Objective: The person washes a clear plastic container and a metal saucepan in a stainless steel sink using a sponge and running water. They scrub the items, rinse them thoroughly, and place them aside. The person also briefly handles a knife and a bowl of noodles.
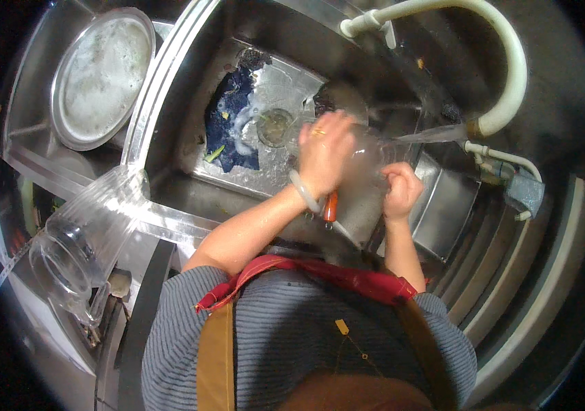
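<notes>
Over the metal sink basin, a clear, see-through container, blurred and partly hidden, is between my two hands. My left hand, with a ring and a pale bangle, lies flat with fingers stretched out against its near left side. Curled at its right edge, my right hand pinches the rim. Water streams onto it from a pale hose tap. Below my left wrist shows an orange handle; what it belongs to is hidden.
A dark blue sheet-like piece and a green scrap lie near the drain. The left basin holds a round metal vessel with foamy liquid. Clear pitchers rest at the lower left. A ribbed surface runs along the right.
</notes>
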Action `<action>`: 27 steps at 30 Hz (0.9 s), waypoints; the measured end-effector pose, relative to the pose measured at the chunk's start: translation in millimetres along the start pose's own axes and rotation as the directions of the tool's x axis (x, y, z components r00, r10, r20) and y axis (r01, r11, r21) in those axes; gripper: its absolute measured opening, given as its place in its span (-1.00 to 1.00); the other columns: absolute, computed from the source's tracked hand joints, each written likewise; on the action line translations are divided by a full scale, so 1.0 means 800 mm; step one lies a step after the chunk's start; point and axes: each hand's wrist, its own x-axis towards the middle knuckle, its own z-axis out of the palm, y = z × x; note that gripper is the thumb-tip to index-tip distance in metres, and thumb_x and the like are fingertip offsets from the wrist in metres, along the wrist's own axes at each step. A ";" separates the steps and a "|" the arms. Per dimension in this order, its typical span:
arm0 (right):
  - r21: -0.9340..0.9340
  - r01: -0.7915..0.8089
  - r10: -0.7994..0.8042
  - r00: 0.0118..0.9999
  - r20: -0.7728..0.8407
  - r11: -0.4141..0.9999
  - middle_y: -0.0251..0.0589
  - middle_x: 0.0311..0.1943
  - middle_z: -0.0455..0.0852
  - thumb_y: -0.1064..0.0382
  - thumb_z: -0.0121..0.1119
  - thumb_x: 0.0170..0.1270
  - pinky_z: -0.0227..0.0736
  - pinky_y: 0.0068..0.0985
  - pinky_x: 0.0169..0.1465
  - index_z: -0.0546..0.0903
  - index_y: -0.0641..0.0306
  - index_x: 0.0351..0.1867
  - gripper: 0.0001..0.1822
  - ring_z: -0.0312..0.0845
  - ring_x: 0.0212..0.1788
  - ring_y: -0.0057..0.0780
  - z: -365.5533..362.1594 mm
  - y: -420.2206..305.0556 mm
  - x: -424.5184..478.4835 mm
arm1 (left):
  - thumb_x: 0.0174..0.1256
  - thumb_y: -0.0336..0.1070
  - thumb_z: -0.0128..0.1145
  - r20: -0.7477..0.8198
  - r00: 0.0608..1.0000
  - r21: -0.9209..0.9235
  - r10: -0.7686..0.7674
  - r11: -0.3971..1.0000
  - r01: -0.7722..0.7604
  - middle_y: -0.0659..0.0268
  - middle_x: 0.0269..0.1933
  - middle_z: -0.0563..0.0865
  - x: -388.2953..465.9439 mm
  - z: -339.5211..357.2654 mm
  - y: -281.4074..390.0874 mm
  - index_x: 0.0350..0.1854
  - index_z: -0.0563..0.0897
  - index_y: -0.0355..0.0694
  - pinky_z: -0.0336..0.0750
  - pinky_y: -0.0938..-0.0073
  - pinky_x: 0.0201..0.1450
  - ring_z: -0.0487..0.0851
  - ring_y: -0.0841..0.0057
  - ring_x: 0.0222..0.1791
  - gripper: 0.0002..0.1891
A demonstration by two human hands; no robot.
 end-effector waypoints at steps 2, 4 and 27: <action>0.068 -0.029 0.026 0.999 0.039 0.997 -0.17 -0.65 0.52 0.44 -0.15 -0.08 0.32 -0.58 -0.42 0.53 0.42 -0.59 -0.82 0.43 -0.56 -0.48 0.001 0.004 0.008 | 0.12 0.01 -0.01 0.070 0.969 -0.090 0.238 0.969 -0.232 0.01 0.09 0.47 0.014 -0.020 0.051 0.15 0.36 -0.27 0.14 0.18 0.20 0.37 0.16 0.15 -0.41; 0.272 -0.222 0.229 0.973 0.004 0.937 -0.27 -0.64 0.53 0.41 -0.15 -0.02 0.22 -0.67 -0.50 0.53 0.40 -0.59 -0.81 0.35 -0.60 -0.63 -0.007 0.006 0.019 | -0.03 0.11 0.15 0.104 0.954 -0.129 0.281 0.955 -0.267 -0.03 0.08 0.46 0.021 -0.019 0.058 0.20 0.27 -0.30 0.22 0.23 0.17 0.40 0.13 0.12 -0.22; 0.332 -0.547 0.470 0.835 0.286 0.769 -0.19 -0.11 0.52 0.25 0.08 0.15 0.34 -0.42 -0.01 0.37 0.25 0.08 -0.57 0.42 -0.03 -0.35 0.003 0.095 0.247 | -0.49 -0.18 0.39 0.470 0.851 -0.118 0.234 0.972 -0.203 0.11 0.01 0.47 0.028 -0.044 -0.027 0.13 0.26 -0.21 0.23 0.29 0.14 0.36 0.14 0.05 -0.08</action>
